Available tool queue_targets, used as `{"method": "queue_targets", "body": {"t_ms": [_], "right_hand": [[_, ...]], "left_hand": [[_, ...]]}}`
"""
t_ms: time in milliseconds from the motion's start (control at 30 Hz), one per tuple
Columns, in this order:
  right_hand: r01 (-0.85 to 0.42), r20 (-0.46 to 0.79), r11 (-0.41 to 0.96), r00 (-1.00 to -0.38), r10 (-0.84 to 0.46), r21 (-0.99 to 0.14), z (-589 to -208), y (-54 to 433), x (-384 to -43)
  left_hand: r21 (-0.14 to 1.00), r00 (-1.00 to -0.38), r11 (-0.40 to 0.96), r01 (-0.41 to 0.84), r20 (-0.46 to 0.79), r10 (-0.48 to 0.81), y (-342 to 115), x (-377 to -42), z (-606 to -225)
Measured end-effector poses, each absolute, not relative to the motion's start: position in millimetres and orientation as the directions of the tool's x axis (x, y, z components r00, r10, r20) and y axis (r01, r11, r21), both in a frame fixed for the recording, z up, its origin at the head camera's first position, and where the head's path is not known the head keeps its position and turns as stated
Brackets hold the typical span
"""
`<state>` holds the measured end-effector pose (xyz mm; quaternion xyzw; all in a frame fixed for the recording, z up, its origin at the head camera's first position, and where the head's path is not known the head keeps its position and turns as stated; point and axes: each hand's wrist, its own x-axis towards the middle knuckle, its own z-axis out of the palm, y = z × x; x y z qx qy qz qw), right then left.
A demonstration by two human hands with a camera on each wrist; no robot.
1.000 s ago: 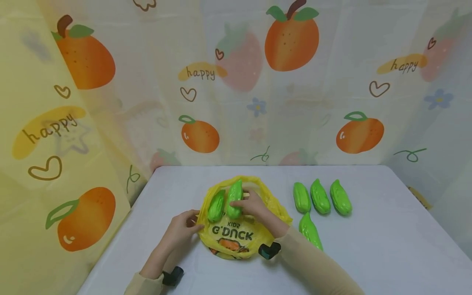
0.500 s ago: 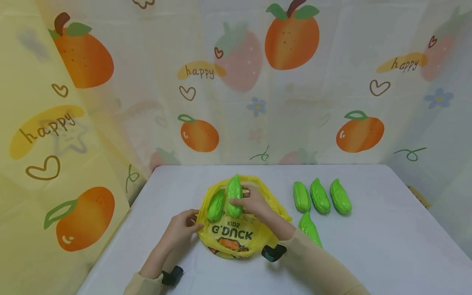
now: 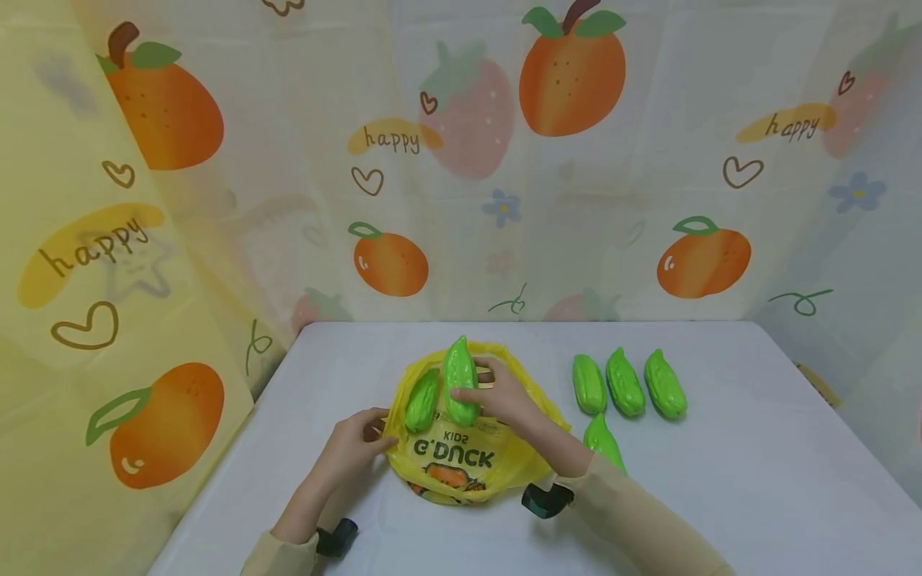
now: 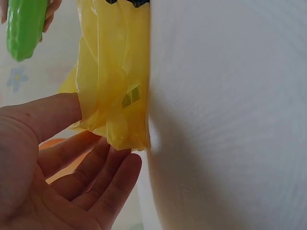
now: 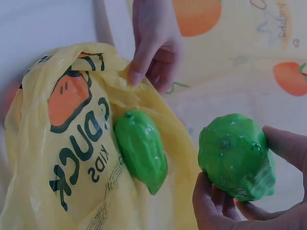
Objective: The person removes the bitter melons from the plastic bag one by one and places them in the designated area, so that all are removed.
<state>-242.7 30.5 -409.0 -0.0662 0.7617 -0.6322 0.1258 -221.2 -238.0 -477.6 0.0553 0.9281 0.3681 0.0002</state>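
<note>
My right hand [image 3: 507, 394] grips a glossy green toy bitter melon [image 3: 459, 380] above the mouth of a yellow plastic bag [image 3: 504, 468]. In the right wrist view, thumb and fingers curve round the held melon [image 5: 235, 155], seen from its blunt end. Another toy bitter melon [image 3: 422, 402] lies inside the bag on the left side. My left hand [image 3: 350, 444] holds the bag's left edge. The left wrist view has thumb and fingers of that hand [image 4: 72, 153] at the edge of the bag [image 4: 112, 76], some fingertips partly hidden by the plastic.
Right of the bag, several more toy bitter melons [image 3: 625, 384] lie on the white table [image 3: 720, 480]; the nearest one [image 3: 603, 440] is partly behind the right forearm. A fruit-printed curtain [image 3: 461, 200] stands behind the table and along its left side.
My right hand has lifted the toy bitter melon slightly, up and out of the bag's mouth, while its forearm shifted right. My left hand stays on the bag's edge.
</note>
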Motion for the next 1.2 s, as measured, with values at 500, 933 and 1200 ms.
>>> {"method": "queue_targets", "body": {"t_ms": [500,933,1200], "right_hand": [[0.011,-0.07,0.238,-0.968,-0.242,-0.971,-401,48,-225],[0.021,-0.094,0.306,-0.97,-0.224,-0.952,-404,77,-210],[0.049,-0.121,0.346,-0.974,-0.19,-0.937,-410,96,-208]], "left_hand": [[0.678,-0.993,0.726,0.114,0.052,0.107,-237,-221,-476],[0.685,-0.994,0.722,0.098,0.033,0.103,-238,-222,-478],[0.688,-0.996,0.721,0.08,0.022,0.09,-238,-221,-477]]}}
